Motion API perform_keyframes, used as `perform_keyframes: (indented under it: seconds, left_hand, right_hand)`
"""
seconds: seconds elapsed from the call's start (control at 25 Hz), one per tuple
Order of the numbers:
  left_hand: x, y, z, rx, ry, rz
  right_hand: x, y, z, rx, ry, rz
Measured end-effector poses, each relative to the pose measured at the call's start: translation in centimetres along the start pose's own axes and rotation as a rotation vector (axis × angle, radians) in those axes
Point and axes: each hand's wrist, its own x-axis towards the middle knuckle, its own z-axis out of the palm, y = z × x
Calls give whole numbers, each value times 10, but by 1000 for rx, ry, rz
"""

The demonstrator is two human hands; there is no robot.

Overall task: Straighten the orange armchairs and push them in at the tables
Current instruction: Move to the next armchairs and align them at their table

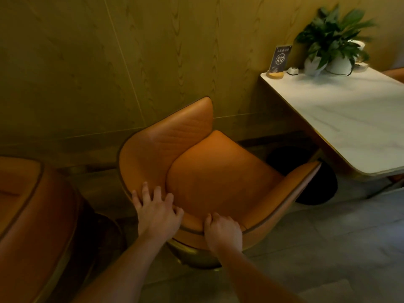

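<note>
Armchair (218,178) left of table (354,119); second armchair (32,206) further left; plant (334,40) on table.

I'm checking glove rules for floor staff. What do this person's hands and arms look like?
The left forearm and right forearm are bare to the frame edge, with no sleeves in view. The left hand and right hand wear no gloves, and no watch, ring or bracelet shows.
</note>
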Motion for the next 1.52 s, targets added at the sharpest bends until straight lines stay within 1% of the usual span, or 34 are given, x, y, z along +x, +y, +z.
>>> perform_keyframes:
  seconds: [0.12,0.28,0.44,0.56,0.8,0.96,1.12,1.4,1.52]
  left_hand:
    - [28,-27,-3,10,-1,58]
    - [65,-50,-2,30,-7,128]
    - [108,-72,1,29,7,200]
    - [136,-84,0,31,13,246]
    - [188,-97,-14,62,-38,310]
    - [199,-94,-19,104,-108,310]
    - [205,-97,-17,87,-156,325]
    - [221,-96,1,-63,-55,411]
    - [249,-94,0,-50,-10,464]
  right_hand:
    - [19,-31,9,-26,-2,49]
    - [44,-55,19,-73,-36,104]
    - [74,-79,29,-68,-11,170]
    - [95,-91,36,-80,-6,184]
    - [143,-110,29,114,21,291]
    - [152,-114,16,155,-9,316]
    - [152,-120,2,200,-5,367]
    - [162,-130,0,224,-32,471]
    - [184,-130,0,223,-53,513]
